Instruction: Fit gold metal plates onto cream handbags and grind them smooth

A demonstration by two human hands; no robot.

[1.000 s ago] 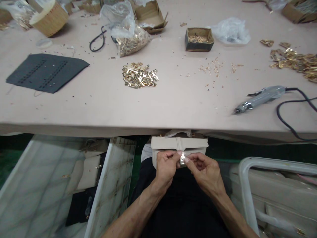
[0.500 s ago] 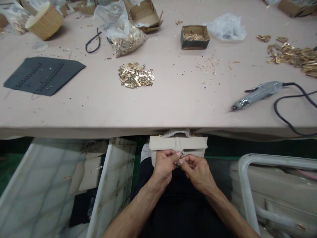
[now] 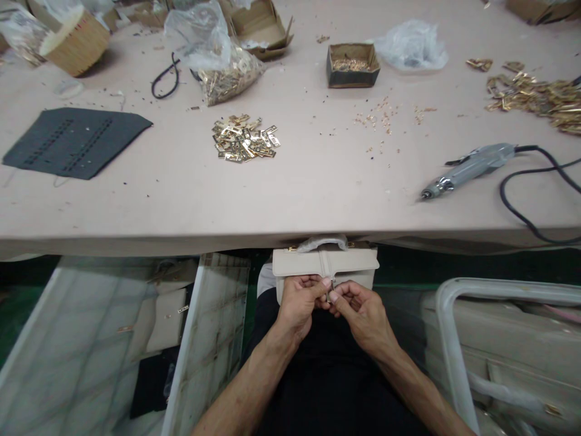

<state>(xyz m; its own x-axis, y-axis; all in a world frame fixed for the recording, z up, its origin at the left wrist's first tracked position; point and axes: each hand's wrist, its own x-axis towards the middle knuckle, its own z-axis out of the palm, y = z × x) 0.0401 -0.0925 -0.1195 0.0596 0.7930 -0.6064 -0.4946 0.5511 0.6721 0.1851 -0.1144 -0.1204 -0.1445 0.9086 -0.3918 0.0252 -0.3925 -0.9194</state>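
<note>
A cream handbag (image 3: 297,264) rests upright on my lap against the table edge, its handle (image 3: 323,243) wrapped in clear film. Down the middle of its flap runs a narrow strap (image 3: 325,263). My left hand (image 3: 297,306) is closed, thumb and fingers pinching the lower end of that strap. Close beside it, my right hand (image 3: 363,310) is closed too, its fingertips pinching at a small metal fitting (image 3: 333,283) on the strap end. The fingers hide much of the fitting and the bag's lower front.
On the table lie a pile of gold metal plates (image 3: 245,139), a grey electric screwdriver (image 3: 469,169) with a cable, a small box of screws (image 3: 353,75) and a dark pad (image 3: 75,142). Crates stand at left (image 3: 213,315) and right (image 3: 447,339), holding bags.
Both hands stay at the strap end, with the fingers shifted slightly and a little more of the metal fitting showing. The view has moved slightly.
</note>
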